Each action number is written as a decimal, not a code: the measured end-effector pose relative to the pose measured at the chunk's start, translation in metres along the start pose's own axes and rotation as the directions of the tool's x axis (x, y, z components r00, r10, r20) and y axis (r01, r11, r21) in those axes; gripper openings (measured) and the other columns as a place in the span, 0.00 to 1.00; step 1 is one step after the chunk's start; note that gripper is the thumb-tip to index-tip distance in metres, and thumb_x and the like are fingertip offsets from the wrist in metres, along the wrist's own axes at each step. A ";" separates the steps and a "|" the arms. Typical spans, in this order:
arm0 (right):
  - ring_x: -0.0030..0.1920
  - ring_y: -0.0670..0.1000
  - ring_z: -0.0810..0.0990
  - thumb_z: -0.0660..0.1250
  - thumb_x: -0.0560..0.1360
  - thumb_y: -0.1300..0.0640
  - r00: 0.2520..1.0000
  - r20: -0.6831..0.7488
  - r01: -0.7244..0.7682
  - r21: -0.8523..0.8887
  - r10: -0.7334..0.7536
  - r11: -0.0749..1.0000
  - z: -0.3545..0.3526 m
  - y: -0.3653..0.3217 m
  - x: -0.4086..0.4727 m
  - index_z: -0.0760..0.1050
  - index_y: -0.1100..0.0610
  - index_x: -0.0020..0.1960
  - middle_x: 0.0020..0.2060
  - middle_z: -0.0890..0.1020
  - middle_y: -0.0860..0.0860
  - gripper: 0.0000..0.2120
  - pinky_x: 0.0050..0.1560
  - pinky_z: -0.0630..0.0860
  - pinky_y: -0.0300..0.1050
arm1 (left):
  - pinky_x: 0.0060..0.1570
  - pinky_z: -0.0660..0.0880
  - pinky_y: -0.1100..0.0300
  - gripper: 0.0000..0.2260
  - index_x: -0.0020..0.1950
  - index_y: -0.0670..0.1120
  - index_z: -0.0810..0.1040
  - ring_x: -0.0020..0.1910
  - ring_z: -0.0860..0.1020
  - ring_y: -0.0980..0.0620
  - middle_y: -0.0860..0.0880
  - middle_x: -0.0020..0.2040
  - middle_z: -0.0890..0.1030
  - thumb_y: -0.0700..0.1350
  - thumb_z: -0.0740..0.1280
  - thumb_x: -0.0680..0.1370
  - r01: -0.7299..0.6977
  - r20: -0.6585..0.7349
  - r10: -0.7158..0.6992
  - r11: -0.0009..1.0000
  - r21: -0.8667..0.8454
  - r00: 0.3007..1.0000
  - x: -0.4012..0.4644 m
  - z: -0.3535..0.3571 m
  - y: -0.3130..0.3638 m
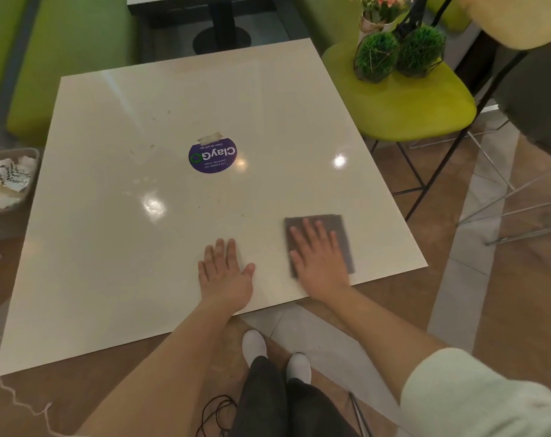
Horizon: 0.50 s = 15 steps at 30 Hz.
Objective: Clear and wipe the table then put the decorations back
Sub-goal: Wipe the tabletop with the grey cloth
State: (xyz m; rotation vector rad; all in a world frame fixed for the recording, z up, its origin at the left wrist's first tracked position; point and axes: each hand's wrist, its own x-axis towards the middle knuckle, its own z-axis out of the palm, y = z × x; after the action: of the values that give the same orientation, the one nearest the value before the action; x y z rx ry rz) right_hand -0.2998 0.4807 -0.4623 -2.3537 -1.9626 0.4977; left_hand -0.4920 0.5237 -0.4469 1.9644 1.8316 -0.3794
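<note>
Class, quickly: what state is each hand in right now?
Left hand: open, flat on the table.
Right hand: open, pressing the cloth.

Bare table [110, 247] beyond cloth [340, 228]; only sticker [212, 156].

Both arms extended forward, forearms bare (right one has a pale sleeve pushed up near the elbow). Left hand [225, 274] flat, palm down, fingers straight and together, thumb out right. Right hand [319, 258] flat too, fingers spread, pointing far.
</note>
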 end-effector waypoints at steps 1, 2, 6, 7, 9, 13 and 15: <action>0.79 0.52 0.41 0.34 0.78 0.41 0.998 0.015 0.063 0.010 -0.063 0.998 0.005 -0.014 -0.005 0.47 0.47 0.80 0.79 0.47 0.49 0.31 0.76 0.35 0.53 | 0.76 0.37 0.48 0.30 0.79 0.50 0.35 0.78 0.35 0.46 0.49 0.79 0.35 0.59 0.45 0.83 0.002 -0.001 -0.002 1.000 -0.001 1.000 -0.001 0.000 0.000; 0.79 0.52 0.42 0.36 0.79 0.42 0.993 0.027 0.110 0.016 -0.111 0.994 0.008 -0.023 -0.009 0.48 0.47 0.80 0.79 0.48 0.49 0.30 0.76 0.35 0.53 | 0.76 0.37 0.48 0.30 0.79 0.50 0.35 0.78 0.35 0.46 0.49 0.79 0.36 0.60 0.45 0.83 0.002 -0.004 -0.002 1.000 0.000 1.000 -0.001 0.000 -0.001; 0.79 0.49 0.42 0.35 0.79 0.41 0.984 0.020 0.179 0.005 -0.179 0.984 0.000 0.008 -0.011 0.48 0.43 0.79 0.79 0.48 0.44 0.29 0.77 0.37 0.51 | 0.76 0.39 0.48 0.30 0.79 0.49 0.35 0.78 0.36 0.45 0.48 0.79 0.36 0.59 0.43 0.83 -0.007 -0.011 0.008 0.999 0.052 1.000 -0.003 -0.003 -0.001; 0.79 0.49 0.42 0.34 0.79 0.41 0.989 0.004 0.145 -0.015 -0.145 0.989 -0.003 0.024 -0.011 0.48 0.42 0.79 0.79 0.47 0.44 0.29 0.77 0.37 0.51 | 0.76 0.39 0.48 0.29 0.79 0.48 0.34 0.78 0.36 0.45 0.48 0.79 0.36 0.58 0.43 0.83 -0.009 -0.005 0.009 0.998 0.061 1.000 -0.003 -0.004 0.000; 0.79 0.50 0.43 0.34 0.78 0.41 0.999 -0.036 0.025 -0.047 -0.027 0.999 -0.008 0.062 -0.014 0.47 0.42 0.79 0.79 0.48 0.45 0.29 0.77 0.37 0.51 | 0.76 0.40 0.47 0.29 0.79 0.47 0.34 0.78 0.36 0.44 0.47 0.79 0.36 0.57 0.43 0.83 -0.008 0.007 0.007 0.997 0.072 1.000 -0.002 -0.005 0.002; 0.79 0.50 0.43 0.38 0.82 0.43 0.979 -0.096 -0.183 -0.035 0.179 0.982 -0.022 0.128 -0.026 0.47 0.44 0.79 0.79 0.48 0.47 0.26 0.77 0.40 0.51 | 0.76 0.41 0.47 0.30 0.79 0.47 0.35 0.78 0.38 0.44 0.47 0.80 0.37 0.58 0.44 0.83 -0.020 0.023 0.019 0.997 0.070 1.000 -0.001 -0.009 0.004; 0.79 0.51 0.43 0.39 0.83 0.44 0.958 -0.108 -0.270 -0.010 0.267 0.963 -0.023 0.134 -0.024 0.46 0.45 0.80 0.80 0.47 0.48 0.25 0.78 0.40 0.53 | 0.76 0.43 0.47 0.31 0.79 0.47 0.37 0.78 0.39 0.44 0.47 0.80 0.39 0.58 0.46 0.83 -0.034 0.006 0.034 0.998 0.051 0.999 0.000 -0.012 0.002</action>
State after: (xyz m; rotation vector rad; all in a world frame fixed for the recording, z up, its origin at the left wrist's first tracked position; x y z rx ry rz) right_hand -0.1698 0.4353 -0.4663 -2.6184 -1.6228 0.3512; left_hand -0.4915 0.5293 -0.4367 2.0241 1.7998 -0.4244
